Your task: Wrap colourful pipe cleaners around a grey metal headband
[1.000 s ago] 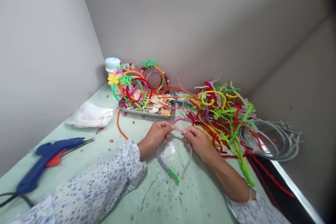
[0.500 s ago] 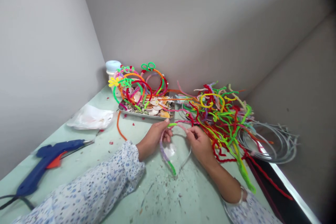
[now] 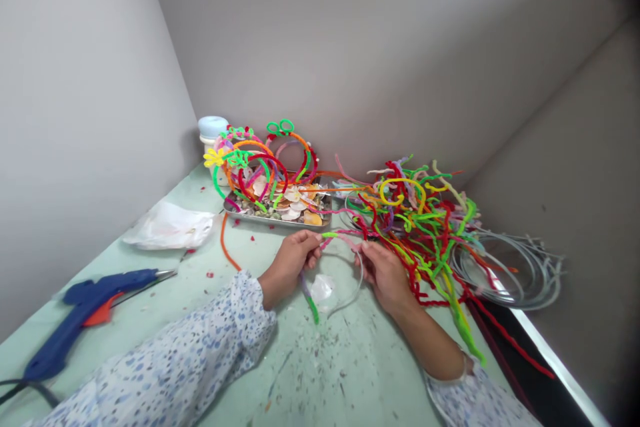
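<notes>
A thin curved headband (image 3: 361, 280), partly wrapped in fuzzy wire, is held up between my hands over the table. My left hand (image 3: 295, 257) pinches its green-wrapped top left part. The purple and green end (image 3: 311, 303) hangs below that hand. At the top right, my right hand (image 3: 384, 271) has thumb and forefinger closed on the pink fuzzy wire (image 3: 347, 239) around the band. Below the right hand the band is bare and pale grey. A small clear plastic piece (image 3: 321, 289) lies behind the band.
Finished colourful headbands (image 3: 255, 167) stand on a metal tray (image 3: 273, 219) of shells. A tangled pile of fuzzy wires (image 3: 425, 213) and bare hoops (image 3: 520, 273) are at right. At left are a blue glue gun (image 3: 75, 320), a plastic bag (image 3: 170, 225) and a lidded bottle (image 3: 213, 127).
The headband has turned, its purple and green end shifting left and slightly up. My right-hand fingers have changed their hold on the pink wire. The view has shifted slightly.
</notes>
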`<state>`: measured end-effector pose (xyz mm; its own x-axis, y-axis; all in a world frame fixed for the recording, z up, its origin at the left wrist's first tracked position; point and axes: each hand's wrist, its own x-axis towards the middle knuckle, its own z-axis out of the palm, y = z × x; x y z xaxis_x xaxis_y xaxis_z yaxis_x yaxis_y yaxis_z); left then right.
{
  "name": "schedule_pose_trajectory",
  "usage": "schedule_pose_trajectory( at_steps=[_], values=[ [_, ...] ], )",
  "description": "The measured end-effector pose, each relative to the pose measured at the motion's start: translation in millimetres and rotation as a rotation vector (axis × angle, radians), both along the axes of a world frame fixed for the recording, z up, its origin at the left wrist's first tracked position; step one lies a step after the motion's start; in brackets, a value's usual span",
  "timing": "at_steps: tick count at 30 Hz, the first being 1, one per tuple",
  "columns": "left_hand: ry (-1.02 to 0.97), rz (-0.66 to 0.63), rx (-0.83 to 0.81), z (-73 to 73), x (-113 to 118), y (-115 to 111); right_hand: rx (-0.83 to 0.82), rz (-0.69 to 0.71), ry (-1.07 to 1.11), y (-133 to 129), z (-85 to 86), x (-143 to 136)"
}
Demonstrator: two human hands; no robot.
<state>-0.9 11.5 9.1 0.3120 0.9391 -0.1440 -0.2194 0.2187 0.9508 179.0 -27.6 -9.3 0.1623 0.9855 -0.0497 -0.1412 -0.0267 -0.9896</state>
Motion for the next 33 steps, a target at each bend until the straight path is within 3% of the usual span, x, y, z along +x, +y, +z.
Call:
schedule_pose_trajectory(
  at_steps=[8,13,18,33],
  values=[
    [0.012,0.029,-0.003,-0.3,1,2,-0.121,0.241,0.264,0,9.2,6],
    [0.008,0.013,0.013,-0.4,0,0,-0.248,0.298,0.421,1,12.1,7],
    [0.011,0.010,0.009,0.2,0,0,-0.227,0.333,0.432,0,12.0,6],
    [-0.040,0.005,-0.011,-2.6,-2,2,-0.157,0.194,0.237,-4,10.4,-1]
  ],
)
